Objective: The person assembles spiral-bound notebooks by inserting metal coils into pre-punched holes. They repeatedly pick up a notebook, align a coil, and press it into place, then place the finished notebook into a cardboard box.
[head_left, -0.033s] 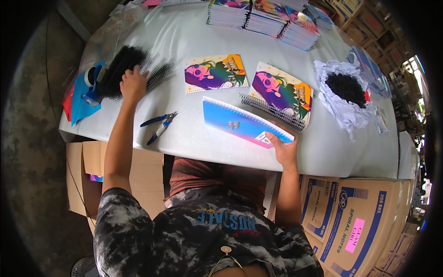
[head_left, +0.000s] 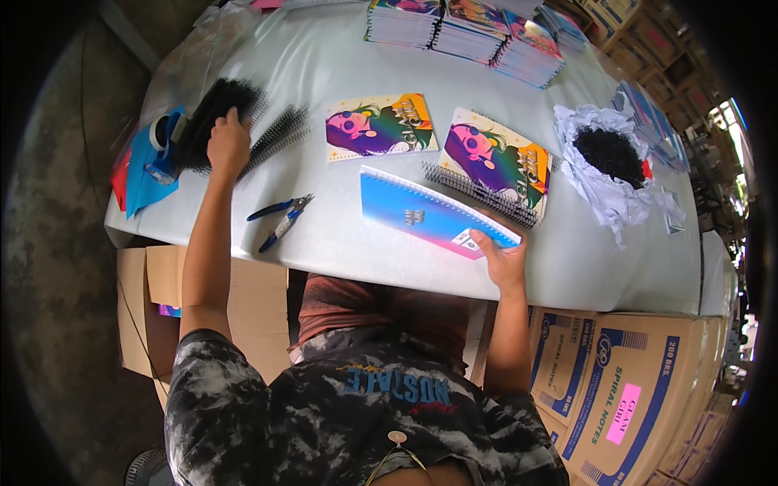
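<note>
So the left hand [head_left: 229, 146] is over at the pile of black coils [head_left: 209, 117], fingers curled down onto it; can't tell if they're actually pinching one, since the hand itself covers that bit. More loose coils [head_left: 279, 136] fan out just to the right of it. The right hand [head_left: 506, 255] has a blue-and-pink notebook [head_left: 429, 212] pinched at its right end, thumb on the cover, the whole thing tilted above the front of the white worktop [head_left: 340, 239] with its holed edge facing away from the person. Right behind it, a long black coil [head_left: 490, 197] lies across the lower part of a cartoon-cover notebook [head_left: 496, 154], and a similar notebook [head_left: 381, 127] sits flat to the left. Blue-handled cutters [head_left: 284, 217] lie between the two hands, jaws pointing away. Off to the right there's crumpled white paper [head_left: 596, 204] with a black tangle [head_left: 608, 157] on it, and notebook stacks [head_left: 474, 40] stand at the back.
</note>
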A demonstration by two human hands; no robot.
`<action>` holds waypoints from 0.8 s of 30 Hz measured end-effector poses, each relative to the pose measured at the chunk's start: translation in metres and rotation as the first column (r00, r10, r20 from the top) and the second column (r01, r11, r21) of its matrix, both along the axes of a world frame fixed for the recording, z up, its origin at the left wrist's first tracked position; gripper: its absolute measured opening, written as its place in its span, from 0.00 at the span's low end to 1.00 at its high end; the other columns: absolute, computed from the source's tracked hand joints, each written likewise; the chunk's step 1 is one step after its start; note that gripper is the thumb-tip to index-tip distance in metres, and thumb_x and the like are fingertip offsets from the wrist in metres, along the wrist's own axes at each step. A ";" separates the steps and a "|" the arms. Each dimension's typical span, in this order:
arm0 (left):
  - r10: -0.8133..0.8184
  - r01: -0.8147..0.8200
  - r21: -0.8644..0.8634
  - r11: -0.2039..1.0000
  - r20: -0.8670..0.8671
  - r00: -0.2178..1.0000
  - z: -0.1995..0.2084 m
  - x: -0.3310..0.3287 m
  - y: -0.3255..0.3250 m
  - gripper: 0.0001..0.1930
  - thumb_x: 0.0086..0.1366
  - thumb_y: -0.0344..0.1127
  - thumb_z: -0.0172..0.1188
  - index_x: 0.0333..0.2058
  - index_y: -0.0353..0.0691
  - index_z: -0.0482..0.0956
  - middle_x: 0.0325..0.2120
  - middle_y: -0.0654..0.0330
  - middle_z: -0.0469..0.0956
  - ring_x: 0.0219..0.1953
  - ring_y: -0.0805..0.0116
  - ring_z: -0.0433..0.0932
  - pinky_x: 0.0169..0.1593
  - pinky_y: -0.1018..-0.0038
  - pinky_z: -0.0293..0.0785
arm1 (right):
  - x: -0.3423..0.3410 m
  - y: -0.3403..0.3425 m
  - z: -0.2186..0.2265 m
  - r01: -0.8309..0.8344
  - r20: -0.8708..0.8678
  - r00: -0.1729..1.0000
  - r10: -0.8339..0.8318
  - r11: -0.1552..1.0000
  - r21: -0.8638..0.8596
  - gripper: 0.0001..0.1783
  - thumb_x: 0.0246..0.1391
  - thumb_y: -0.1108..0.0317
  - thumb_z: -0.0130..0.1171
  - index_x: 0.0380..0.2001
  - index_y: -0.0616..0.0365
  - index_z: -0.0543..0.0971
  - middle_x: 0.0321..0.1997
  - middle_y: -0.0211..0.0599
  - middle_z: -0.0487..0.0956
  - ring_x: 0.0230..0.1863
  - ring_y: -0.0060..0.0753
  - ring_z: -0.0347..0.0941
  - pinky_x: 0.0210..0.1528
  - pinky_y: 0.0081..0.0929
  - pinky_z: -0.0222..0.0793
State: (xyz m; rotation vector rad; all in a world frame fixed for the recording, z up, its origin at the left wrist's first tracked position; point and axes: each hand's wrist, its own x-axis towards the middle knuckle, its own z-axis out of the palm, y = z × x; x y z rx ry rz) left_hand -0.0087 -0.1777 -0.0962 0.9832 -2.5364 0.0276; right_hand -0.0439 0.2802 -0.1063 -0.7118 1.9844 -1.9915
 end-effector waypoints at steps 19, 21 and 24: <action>-0.625 0.660 0.721 0.209 -0.421 0.658 0.051 0.018 0.148 0.20 0.66 0.50 0.45 0.33 0.36 0.71 0.22 0.66 0.65 0.28 0.76 0.61 0.35 0.79 0.61 | -0.004 -0.012 -0.009 0.122 -0.054 0.990 -0.130 0.984 -0.132 0.16 0.49 0.79 0.58 0.43 0.67 0.75 0.36 0.32 0.78 0.35 0.15 0.71 0.39 0.15 0.68; -0.644 0.658 0.711 0.248 -0.386 0.660 0.050 0.015 0.149 0.23 0.65 0.52 0.45 0.29 0.35 0.72 0.20 0.66 0.64 0.27 0.75 0.62 0.34 0.78 0.62 | -0.001 -0.013 -0.008 0.131 -0.051 0.989 -0.138 0.983 -0.127 0.15 0.48 0.79 0.58 0.42 0.66 0.76 0.35 0.31 0.78 0.34 0.15 0.71 0.37 0.14 0.67; -0.623 0.623 0.745 0.238 -0.375 0.687 0.052 0.016 0.151 0.25 0.65 0.54 0.45 0.23 0.36 0.72 0.18 0.66 0.62 0.24 0.75 0.60 0.31 0.78 0.61 | 0.004 -0.012 -0.009 0.143 -0.081 0.985 -0.152 0.984 -0.102 0.14 0.48 0.79 0.58 0.41 0.65 0.77 0.34 0.31 0.79 0.32 0.14 0.70 0.34 0.13 0.67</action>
